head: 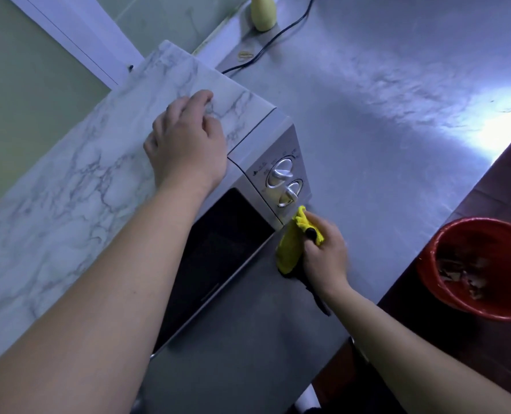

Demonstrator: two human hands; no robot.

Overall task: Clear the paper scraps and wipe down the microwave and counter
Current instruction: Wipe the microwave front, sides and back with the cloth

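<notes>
My left hand [185, 144] lies palm down, fingers loosely spread and holding nothing, on the marble-patterned top of the microwave [69, 186]. Just right of and below this hand are the dark door window and the silver control panel with two dials [284, 182], one above the other. Below the dials, my right hand [325, 252] is closed around a yellow cloth [290, 249], bunched against the microwave's lower front corner where it meets the steel counter [397, 115]. Beyond my left hand, a black cord [278, 34] runs across the counter beside a pale yellow bottle [263, 13]. Right of my right hand, off the counter's edge, a red bin [445, 249] holds paper scraps [463, 276].
</notes>
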